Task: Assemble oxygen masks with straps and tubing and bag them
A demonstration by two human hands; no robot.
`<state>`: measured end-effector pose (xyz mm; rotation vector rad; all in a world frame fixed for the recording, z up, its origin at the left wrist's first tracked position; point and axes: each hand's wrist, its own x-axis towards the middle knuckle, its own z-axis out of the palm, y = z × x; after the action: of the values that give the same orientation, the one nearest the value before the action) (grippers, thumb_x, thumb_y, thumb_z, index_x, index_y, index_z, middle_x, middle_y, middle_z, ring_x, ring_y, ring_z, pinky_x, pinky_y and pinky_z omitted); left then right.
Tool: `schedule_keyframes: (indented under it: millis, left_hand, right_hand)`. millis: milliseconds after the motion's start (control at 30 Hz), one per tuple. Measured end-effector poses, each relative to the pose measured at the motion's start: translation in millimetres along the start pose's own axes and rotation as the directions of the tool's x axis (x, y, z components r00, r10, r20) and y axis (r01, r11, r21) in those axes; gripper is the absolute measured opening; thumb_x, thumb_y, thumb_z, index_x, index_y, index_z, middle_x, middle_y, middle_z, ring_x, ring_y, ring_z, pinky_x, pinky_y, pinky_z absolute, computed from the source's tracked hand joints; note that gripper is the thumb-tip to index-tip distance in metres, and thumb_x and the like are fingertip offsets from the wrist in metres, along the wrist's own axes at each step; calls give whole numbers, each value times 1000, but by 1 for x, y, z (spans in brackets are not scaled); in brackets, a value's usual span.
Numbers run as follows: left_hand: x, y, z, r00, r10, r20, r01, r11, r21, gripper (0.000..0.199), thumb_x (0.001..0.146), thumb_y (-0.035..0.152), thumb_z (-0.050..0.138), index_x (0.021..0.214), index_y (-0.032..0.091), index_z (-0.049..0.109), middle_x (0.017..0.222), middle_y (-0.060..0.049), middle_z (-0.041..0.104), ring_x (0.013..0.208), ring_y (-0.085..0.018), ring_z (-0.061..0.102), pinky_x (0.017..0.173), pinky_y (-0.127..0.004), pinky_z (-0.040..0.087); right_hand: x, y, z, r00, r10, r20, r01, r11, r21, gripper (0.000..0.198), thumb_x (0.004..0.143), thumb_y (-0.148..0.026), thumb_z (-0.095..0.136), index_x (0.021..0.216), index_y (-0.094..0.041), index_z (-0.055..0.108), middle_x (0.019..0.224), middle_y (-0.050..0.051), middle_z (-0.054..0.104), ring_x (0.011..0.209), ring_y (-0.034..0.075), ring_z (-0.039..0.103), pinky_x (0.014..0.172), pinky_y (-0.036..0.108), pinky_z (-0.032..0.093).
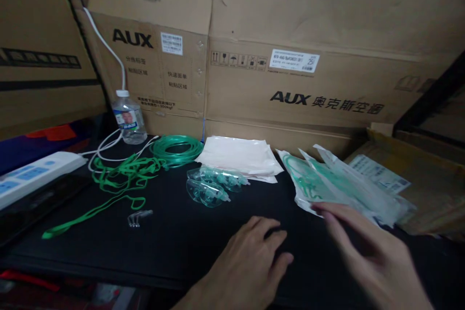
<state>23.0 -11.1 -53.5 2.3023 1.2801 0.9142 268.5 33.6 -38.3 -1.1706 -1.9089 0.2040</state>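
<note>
My left hand [250, 256] hovers over or rests on the black tabletop [167, 247], fingers apart and nothing in it. My right hand [370, 247] reaches to the near edge of the clear-and-white packets [308, 179], which hold green tubing. Its index finger is stretched out over that edge, thumb just beneath; whether it touches the packet is unclear. Ahead of my left hand lie clear green plastic masks [210, 186] with pale connectors. Behind them is a stack of flat white packets [236, 152].
At left are a coil of green tubing [176, 150], green elastic straps [127, 172], small clear connectors [140, 217], a plastic bottle [129, 118] with a white cable, and a power strip [36, 174]. Cardboard [327, 34] walls the back; a taped carton [428, 184] stands right.
</note>
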Motion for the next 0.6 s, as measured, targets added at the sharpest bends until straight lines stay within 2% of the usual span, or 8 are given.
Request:
schedule_keyframes:
  millis: [67, 133, 233, 300, 367, 433, 533, 600]
  left_hand:
    - [-22, -11, -12, 998, 53, -43, -52, 999, 15, 26, 100, 22, 60, 122, 23, 73, 120, -2, 76, 112, -20, 69, 102, -34, 57]
    - [-36, -26, -27, 990, 34, -134, -23, 996, 84, 25, 100, 17, 57, 117, 24, 74, 112, -1, 77, 105, -19, 70, 97, -33, 59]
    - [-38, -49, -53, 942, -16, -335, 114, 955, 274, 25, 102, 19, 54, 119, 20, 72, 117, -7, 75, 107, -23, 69, 99, -41, 59]
    - [-30, -64, -68, 919, -13, -393, 181, 902, 393, 30, 101, 25, 58, 129, 16, 66, 129, -12, 71, 120, -28, 66, 106, -48, 54]
    - [-18, -75, -78, 941, -16, -339, 185, 862, 472, 46, 98, 29, 63, 141, 13, 57, 146, -15, 62, 137, -31, 56, 116, -52, 45]
    - [-6, -83, -82, 973, -16, -229, 134, 849, 511, 58, 98, 33, 64, 149, 12, 48, 156, -16, 53, 148, -31, 44, 123, -53, 35]
    - [4, -90, -80, 993, -19, -113, 77, 846, 528, 60, 100, 36, 62, 153, 12, 43, 158, -16, 49, 150, -28, 41, 125, -53, 29]
    - [6, -93, -76, 994, -8, -109, 65, 847, 528, 63, 101, 37, 61, 154, 11, 40, 158, -17, 49, 150, -26, 42, 126, -51, 27]
  right_hand:
    - [26, -46, 47, 978, -170, 118, 164, 985, 61, 22, 97, -30, 59, 113, -32, 73, 111, 7, 78, 101, 30, 75, 92, 48, 62]
    - [52, -72, 84, 927, -274, 258, 260, 962, 86, 28, 97, -26, 58, 122, -29, 71, 117, 8, 75, 107, 29, 73, 93, 46, 62]
    - [80, -75, 119, 906, -308, 292, 319, 948, 10, 32, 97, -22, 59, 127, -22, 69, 123, 14, 71, 114, 32, 69, 101, 51, 57]
    - [89, -65, 131, 908, -294, 300, 311, 950, -10, 33, 97, -22, 60, 129, -19, 67, 121, 17, 71, 116, 35, 68, 101, 55, 56]
    - [92, -55, 137, 904, -287, 317, 307, 951, -14, 33, 96, -22, 63, 129, -20, 66, 117, 16, 72, 113, 35, 69, 99, 56, 57]
    - [90, -48, 142, 896, -291, 335, 311, 950, -5, 35, 95, -21, 65, 130, -22, 65, 116, 14, 73, 110, 34, 70, 98, 54, 58]
    - [87, -44, 146, 890, -296, 348, 308, 951, 20, 33, 95, -20, 66, 128, -23, 64, 118, 13, 72, 109, 31, 71, 97, 50, 58]
    - [84, -43, 148, 891, -294, 346, 301, 953, 36, 30, 96, -20, 65, 126, -23, 64, 117, 12, 72, 108, 30, 72, 97, 49, 58]
